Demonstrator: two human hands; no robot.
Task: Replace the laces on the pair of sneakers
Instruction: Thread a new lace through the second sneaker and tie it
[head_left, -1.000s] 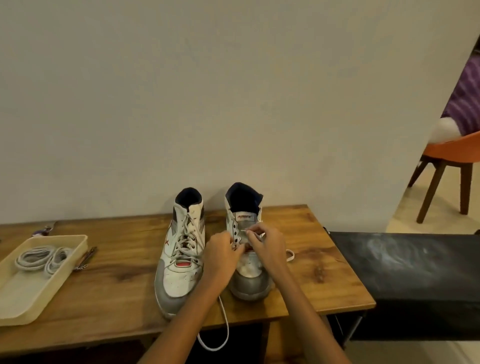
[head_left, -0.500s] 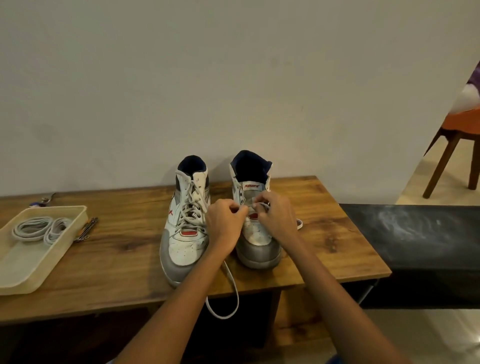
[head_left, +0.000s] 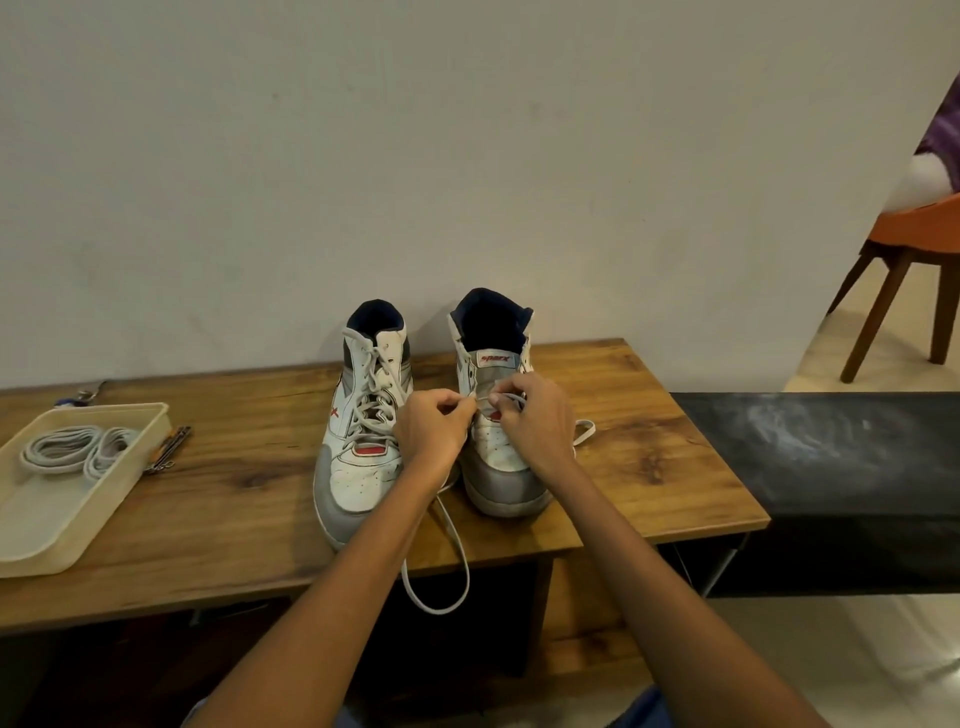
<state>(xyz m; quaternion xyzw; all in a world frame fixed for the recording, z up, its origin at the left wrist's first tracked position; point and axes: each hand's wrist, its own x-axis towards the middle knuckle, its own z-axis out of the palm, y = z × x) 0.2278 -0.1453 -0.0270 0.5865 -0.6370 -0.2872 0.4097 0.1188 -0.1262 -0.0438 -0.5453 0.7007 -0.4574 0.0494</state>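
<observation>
- We see a brown wooden table (head_left: 249, 499) against a plain pale wall (head_left: 415, 156).
- Left of the sneakers, a cream plastic tray (head_left: 62, 525) holds one coiled bundle of grey laces (head_left: 72, 452).
- Two white-and-grey high-top sneakers (head_left: 363, 441) stand side by side mid-table.
- Our left hand (head_left: 431, 431) and right hand (head_left: 535, 426) pinch the white lace (head_left: 441, 571) on the right-side sneaker (head_left: 498, 457).

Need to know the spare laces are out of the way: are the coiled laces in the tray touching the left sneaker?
Apart. The head view shows the coiled laces lying inside the tray, with bare wooden table between the tray and the left sneaker.
</observation>
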